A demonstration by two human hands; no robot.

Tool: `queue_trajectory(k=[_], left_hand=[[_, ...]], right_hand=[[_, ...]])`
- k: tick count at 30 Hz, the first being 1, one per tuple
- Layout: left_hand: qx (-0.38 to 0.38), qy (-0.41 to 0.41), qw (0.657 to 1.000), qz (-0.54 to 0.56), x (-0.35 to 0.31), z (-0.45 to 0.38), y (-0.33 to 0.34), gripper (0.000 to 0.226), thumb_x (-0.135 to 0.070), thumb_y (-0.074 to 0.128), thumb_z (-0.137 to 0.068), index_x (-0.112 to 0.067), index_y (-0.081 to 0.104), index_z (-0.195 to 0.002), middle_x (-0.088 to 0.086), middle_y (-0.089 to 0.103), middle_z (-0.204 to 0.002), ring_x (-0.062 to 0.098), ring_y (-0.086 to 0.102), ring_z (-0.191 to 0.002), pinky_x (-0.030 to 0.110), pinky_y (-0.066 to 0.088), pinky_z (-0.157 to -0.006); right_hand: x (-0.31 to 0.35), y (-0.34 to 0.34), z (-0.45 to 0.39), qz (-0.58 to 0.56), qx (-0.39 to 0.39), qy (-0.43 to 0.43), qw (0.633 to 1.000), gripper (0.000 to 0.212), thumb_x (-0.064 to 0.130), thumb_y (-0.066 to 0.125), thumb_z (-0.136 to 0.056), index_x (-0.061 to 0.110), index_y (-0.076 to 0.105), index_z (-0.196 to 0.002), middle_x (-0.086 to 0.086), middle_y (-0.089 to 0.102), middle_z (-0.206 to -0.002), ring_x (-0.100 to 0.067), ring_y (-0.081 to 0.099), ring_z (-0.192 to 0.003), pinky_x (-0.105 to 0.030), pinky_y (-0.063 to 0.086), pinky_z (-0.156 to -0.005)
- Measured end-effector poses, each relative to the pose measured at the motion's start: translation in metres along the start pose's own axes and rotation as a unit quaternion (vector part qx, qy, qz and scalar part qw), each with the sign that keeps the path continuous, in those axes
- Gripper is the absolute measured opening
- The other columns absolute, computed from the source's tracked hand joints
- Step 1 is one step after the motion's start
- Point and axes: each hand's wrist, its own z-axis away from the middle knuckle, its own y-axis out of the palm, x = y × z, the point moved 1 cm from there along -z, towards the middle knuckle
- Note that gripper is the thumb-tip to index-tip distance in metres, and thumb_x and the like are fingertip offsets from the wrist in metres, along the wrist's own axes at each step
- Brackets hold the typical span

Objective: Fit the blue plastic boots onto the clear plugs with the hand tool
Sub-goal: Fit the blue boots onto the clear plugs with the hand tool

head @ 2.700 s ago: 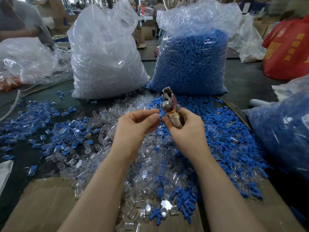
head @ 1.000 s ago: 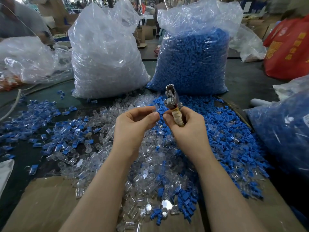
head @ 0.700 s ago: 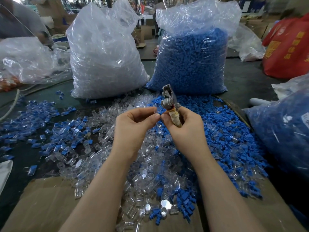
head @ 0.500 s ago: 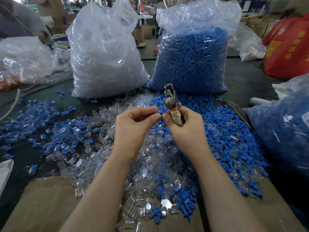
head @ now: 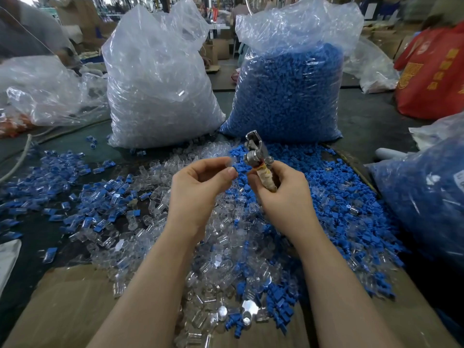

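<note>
right hand (head: 283,194): grips hand tool (head: 258,159) | behind: 2 bags (head: 160,84)

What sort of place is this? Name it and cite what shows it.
Probably a small factory assembly bench: a big bag of blue boots, a big bag of clear plugs, loose parts heaped on the table, and stacked cartons behind.
</note>
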Motion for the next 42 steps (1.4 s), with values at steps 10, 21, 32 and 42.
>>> queue_trajectory(k=[10, 21, 32, 42], left_hand=[[-0.009, 0.05, 0.998, -0.027, -0.006, -0.001, -0.003, 0.02, 0.002, 0.071, -0.084, -0.015, 0.071, -0.094, -0.001, 0.074, -0.084, 0.013, 0.07, -0.083, 0.029, 0.058, -0.085], [0.01, 0.075, 0.989, -0.13, -0.003, 0.0, 0.001, 0.026, -0.002, 0.078, -0.078, -0.027, 0.075, -0.079, -0.011, 0.075, -0.075, 0.001, 0.07, -0.072, 0.013, 0.053, -0.068], [0.026, 0.067, 0.982, -0.177, -0.002, 0.0, 0.0, 0.019, -0.005, 0.078, -0.079, -0.024, 0.078, -0.08, -0.009, 0.075, -0.072, -0.001, 0.068, -0.066, 0.011, 0.049, -0.061], [-0.008, 0.08, 0.994, -0.08, -0.002, -0.005, -0.005, 0.02, -0.001, 0.074, -0.082, -0.018, 0.073, -0.093, -0.005, 0.074, -0.083, 0.005, 0.069, -0.079, 0.018, 0.054, -0.075]], right_hand=[[-0.005, -0.003, 0.001, 0.138, 0.078, 0.007, 0.987, 0.009, 0.031, 0.064, -0.087, 0.025, 0.058, -0.083, 0.009, 0.06, -0.069, -0.016, 0.055, -0.066, -0.042, 0.049, -0.062], [0.002, 0.004, 0.0, 0.003, 0.003, -0.019, 1.0, 0.009, 0.034, 0.07, -0.089, 0.027, 0.064, -0.09, 0.013, 0.066, -0.077, -0.009, 0.059, -0.067, -0.04, 0.05, -0.062], [0.001, 0.004, 0.001, 0.045, 0.027, -0.029, 0.998, 0.008, 0.022, 0.07, -0.087, 0.022, 0.067, -0.094, 0.006, 0.067, -0.078, -0.021, 0.062, -0.071, -0.051, 0.052, -0.064], [0.0, 0.001, 0.001, 0.08, 0.038, -0.011, 0.996, 0.01, 0.032, 0.065, -0.086, 0.025, 0.064, -0.092, 0.008, 0.065, -0.074, -0.02, 0.06, -0.068, -0.049, 0.052, -0.066]])
